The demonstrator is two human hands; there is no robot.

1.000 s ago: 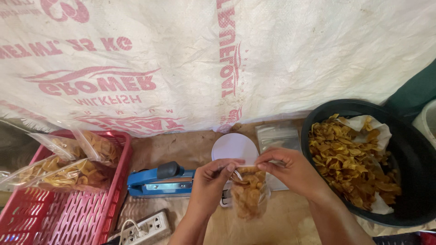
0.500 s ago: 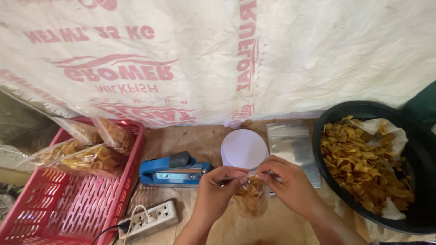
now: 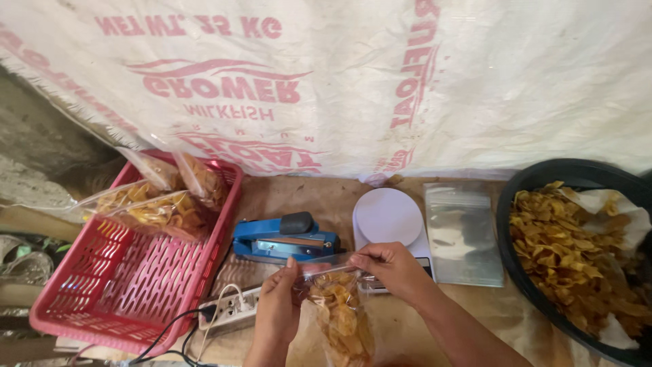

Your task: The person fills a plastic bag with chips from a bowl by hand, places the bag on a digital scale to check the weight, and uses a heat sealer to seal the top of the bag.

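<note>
Our left hand point(image 3: 277, 304) and right hand point(image 3: 388, 265) each keep a pinching grip on the clear chip bag point(image 3: 339, 309), near the blue sealer point(image 3: 285, 238) and white scale point(image 3: 389, 217).

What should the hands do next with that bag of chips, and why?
Probably carry the bag of chips to the blue sealer. Left hand and right hand pinch its top flat, and filled bags already lie in the red basket.
</note>
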